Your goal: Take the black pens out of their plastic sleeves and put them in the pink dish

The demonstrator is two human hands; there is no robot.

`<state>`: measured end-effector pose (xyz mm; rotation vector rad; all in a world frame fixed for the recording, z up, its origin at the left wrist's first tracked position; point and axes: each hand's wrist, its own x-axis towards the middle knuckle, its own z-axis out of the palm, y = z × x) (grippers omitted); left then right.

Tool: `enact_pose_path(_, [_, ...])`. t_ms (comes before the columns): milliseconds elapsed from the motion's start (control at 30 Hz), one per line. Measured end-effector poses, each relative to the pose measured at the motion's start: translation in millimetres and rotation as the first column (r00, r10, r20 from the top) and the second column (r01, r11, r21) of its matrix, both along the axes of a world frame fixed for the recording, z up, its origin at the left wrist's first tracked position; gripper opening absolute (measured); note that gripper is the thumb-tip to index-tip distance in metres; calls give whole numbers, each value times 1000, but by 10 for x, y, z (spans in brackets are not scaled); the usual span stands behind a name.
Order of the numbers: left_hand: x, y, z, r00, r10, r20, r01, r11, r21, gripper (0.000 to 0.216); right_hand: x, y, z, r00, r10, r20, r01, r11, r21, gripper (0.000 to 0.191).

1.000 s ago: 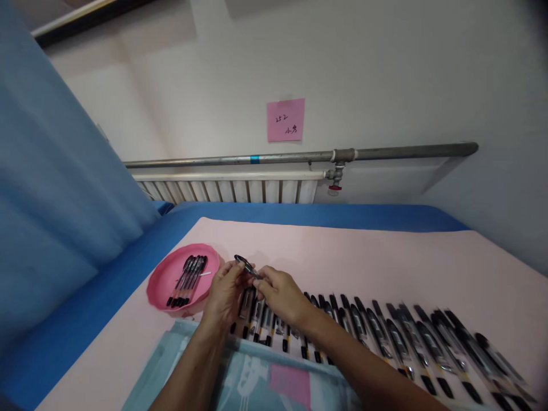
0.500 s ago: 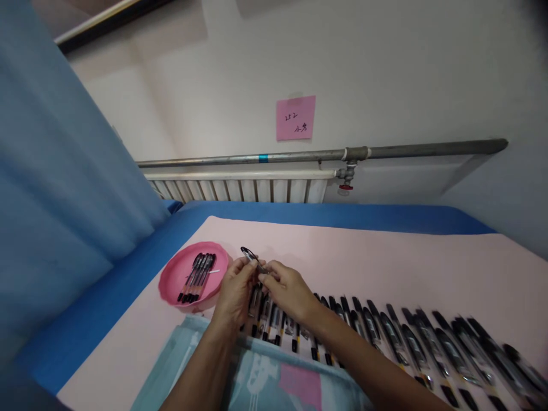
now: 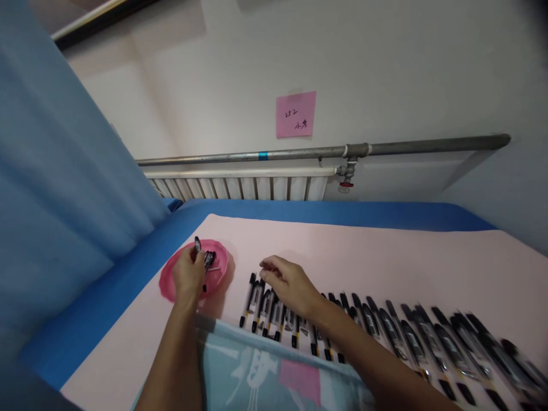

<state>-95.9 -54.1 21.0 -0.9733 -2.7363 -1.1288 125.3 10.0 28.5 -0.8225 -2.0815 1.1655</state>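
Note:
My left hand (image 3: 188,273) is closed on a black-capped pen (image 3: 197,244), its capped end sticking up past my fingers. This hand is over a pink scalloped dish (image 3: 218,278), where more black-capped pens (image 3: 209,260) lie, partly hidden by it. Above the left part of a long row of pens is my right hand (image 3: 291,285), thumb and forefinger apart and nothing between them. Under and beside it lie clear-barrelled pens (image 3: 257,297) with separate black caps (image 3: 252,278) among them.
The pen row runs right to larger black caps (image 3: 413,342) near the edge of view. A pink sheet (image 3: 342,245) covers the blue surface (image 3: 385,214). Teal printed cloth (image 3: 240,371) lies in front. A blue curtain (image 3: 64,200) hangs left; a radiator (image 3: 252,188) stands behind.
My hands were together at a pen above the row. The left one has moved left over the dish with the pen; the right has let go and stays above the row.

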Motion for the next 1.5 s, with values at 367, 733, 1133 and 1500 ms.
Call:
enact_pose_path(367, [78, 42, -5, 979, -101, -176, 37, 942, -334, 29, 34, 47, 8, 1000, -7, -12, 7, 1000, 21, 16])
enact_pose_path(733, [728, 32, 52, 834, -542, 101, 518, 706, -483, 14, 46, 96, -30, 999, -41, 0, 41, 998, 56, 16])
enact_pose_path(1133, [763, -14, 17, 819, -546, 177, 517, 567, -641, 20, 46, 98, -49, 999, 2, 35, -6, 994, 110, 16])
enact_pose_path(1500, [660, 5, -5, 841, -524, 135, 490, 634, -598, 18, 47, 71, -61, 993, 39, 116, -56, 987, 150, 17])
